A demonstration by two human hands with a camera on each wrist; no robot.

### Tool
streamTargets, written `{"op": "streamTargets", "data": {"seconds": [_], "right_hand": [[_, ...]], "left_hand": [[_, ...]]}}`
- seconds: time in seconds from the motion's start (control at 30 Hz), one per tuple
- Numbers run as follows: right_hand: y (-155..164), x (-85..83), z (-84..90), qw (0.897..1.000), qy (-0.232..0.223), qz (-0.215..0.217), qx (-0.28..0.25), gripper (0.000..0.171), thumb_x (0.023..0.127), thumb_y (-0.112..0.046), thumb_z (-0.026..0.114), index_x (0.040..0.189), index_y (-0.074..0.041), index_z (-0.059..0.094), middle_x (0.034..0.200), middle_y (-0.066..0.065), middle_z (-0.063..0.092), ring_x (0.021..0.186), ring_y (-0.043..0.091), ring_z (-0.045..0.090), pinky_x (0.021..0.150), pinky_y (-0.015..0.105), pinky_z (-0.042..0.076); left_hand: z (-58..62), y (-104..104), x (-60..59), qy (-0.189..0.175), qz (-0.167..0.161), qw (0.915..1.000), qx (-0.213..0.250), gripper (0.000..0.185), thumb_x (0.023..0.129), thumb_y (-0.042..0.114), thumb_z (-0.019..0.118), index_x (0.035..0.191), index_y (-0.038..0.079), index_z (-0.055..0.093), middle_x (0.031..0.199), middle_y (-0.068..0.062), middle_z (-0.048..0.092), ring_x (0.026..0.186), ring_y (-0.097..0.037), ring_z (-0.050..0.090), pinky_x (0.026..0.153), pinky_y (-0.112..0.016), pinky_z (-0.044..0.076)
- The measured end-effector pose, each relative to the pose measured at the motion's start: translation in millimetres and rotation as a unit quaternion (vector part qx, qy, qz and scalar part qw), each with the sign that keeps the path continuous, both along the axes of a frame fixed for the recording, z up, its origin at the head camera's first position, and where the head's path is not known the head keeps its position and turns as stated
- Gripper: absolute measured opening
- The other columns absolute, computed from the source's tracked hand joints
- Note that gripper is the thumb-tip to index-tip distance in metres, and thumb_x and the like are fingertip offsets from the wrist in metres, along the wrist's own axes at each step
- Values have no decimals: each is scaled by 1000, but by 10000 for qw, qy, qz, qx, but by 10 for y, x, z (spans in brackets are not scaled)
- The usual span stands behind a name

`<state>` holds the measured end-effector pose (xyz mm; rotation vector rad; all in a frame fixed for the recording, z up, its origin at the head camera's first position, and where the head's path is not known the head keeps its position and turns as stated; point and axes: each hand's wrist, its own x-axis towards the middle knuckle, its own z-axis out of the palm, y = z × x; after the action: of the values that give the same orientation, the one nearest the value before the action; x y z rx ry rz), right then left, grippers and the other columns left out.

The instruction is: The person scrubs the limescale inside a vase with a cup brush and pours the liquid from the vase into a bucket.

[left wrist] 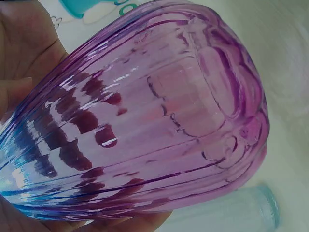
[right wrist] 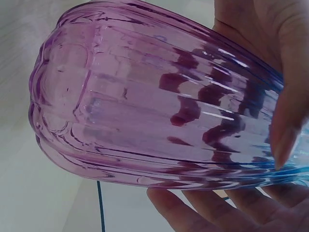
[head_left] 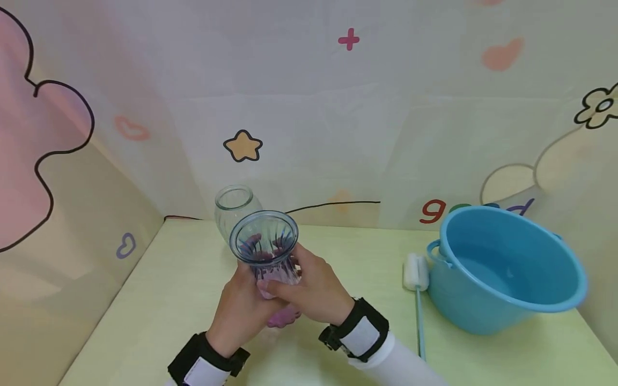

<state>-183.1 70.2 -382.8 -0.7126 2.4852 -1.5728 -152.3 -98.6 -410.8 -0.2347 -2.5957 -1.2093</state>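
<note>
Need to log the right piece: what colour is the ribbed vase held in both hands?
The vase is purple, shading to blue near the rim; left wrist view shows it best.

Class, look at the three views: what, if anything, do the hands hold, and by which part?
Both the left hand and right hand grip the purple ribbed glass vase round its body, below the flared rim.

Pale green worktop (head_left: 159,300) set in a corner; walls (head_left: 386,107) covered with cartoon-printed sheeting, evenly lit.

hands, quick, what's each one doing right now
Left hand: holding the ribbed purple-to-blue glass vase, fingers curled round its body.
Right hand: holding the same vase from the other side.
</note>
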Motion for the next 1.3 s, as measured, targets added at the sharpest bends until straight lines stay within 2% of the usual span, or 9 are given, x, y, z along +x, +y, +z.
{"op": "streamTargets", "data": {"seconds": [0.13,0.23,0.37,0.53,0.8,0.97,1.13,1.3], "right_hand": [[122,2,-32,9999,-77,-135,-24,60,85,-47,82,136,-27,56,130,-7,69,117,17,65,96,45,55],[211,7,-47,9997,-120,-215,-32,60,85,-44,83,136,-26,56,129,-7,69,116,17,65,95,44,56],[327,19,-57,9995,-160,-273,-42,60,85,-41,83,136,-24,57,127,-8,70,113,17,66,91,42,57],[474,31,-69,9991,-167,-389,-53,64,83,-40,86,137,-24,58,127,-10,70,116,16,65,94,44,56],[721,35,-91,9977,-158,-663,21,68,81,-42,88,139,-25,58,131,-6,70,124,23,64,99,50,55],[844,25,-113,9966,-89,-822,48,68,81,-39,88,140,-22,58,131,-1,70,125,26,65,98,52,56],[932,20,-134,9957,-6,-925,85,70,81,-39,89,141,-22,58,133,1,70,126,28,65,99,56,55],[984,-3,-120,9952,118,-967,120,68,80,-37,89,139,-23,58,133,2,70,127,28,64,101,56,54]], "left_hand": [[-8,119,-26,-30,-151,9998,-86,105,73,34,92,156,27,28,139,-6,61,109,-24,71,89,-50,61],[-13,202,-39,-25,-310,9994,-117,111,73,34,93,158,27,23,138,-7,61,108,-26,72,90,-50,61],[-39,289,-60,37,-518,9985,-142,111,72,33,93,158,27,22,136,-7,63,102,-25,73,85,-47,62],[-74,401,-106,114,-816,9963,-224,100,77,34,89,156,24,29,133,-6,67,99,-21,74,82,-42,62],[-111,611,-219,42,-1361,9904,-227,93,85,37,83,158,24,28,138,-6,66,107,-23,74,87,-47,61],[-142,733,-286,9,-1524,9881,-195,85,87,38,80,156,24,32,136,-6,67,106,-23,74,87,-48,61],[-159,815,-321,-59,-1644,9863,-137,84,87,38,80,155,23,33,137,-7,65,108,-24,73,89,-49,60],[-149,875,-350,-90,-1634,9865,-94,84,87,37,80,155,21,33,138,-9,64,109,-26,72,90,-50,60]]}}
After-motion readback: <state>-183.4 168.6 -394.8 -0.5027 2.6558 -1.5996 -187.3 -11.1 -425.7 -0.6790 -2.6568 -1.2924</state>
